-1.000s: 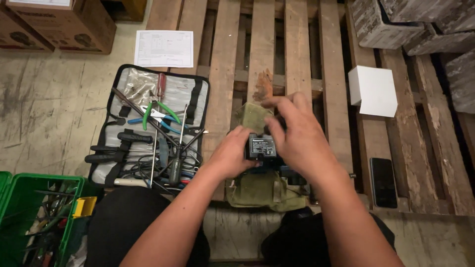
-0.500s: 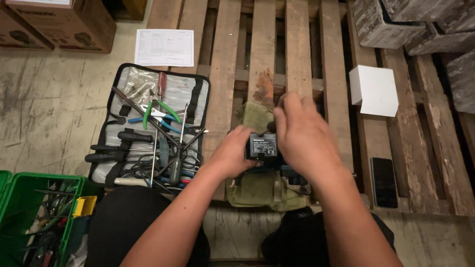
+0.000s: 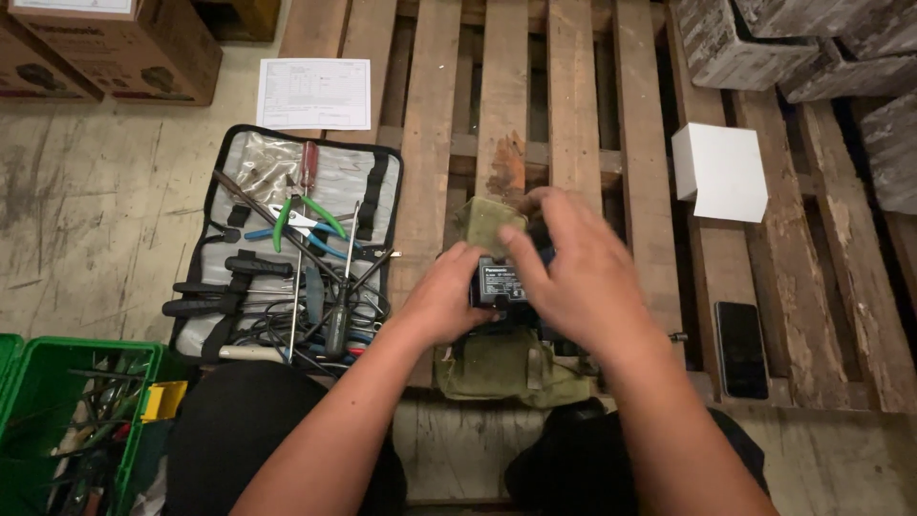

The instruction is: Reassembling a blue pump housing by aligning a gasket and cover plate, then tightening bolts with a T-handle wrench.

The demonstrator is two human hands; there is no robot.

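Black battery pack (image 3: pixel 504 283) between both hands, mid-pallet (image 3: pixel 428 143)

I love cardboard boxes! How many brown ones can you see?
2. One big box sits at the top left corner; another box is cut off by the left edge. More may be out of view.

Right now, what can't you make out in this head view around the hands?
- Black device: mostly covered by the left hand and right hand.
- Right fingertips: motion-blurred.
- Green pouch: partly under both hands.
- Green crate: cut off by the left and bottom edges.
- Tools in the open tool case: tangled, too small to sort.
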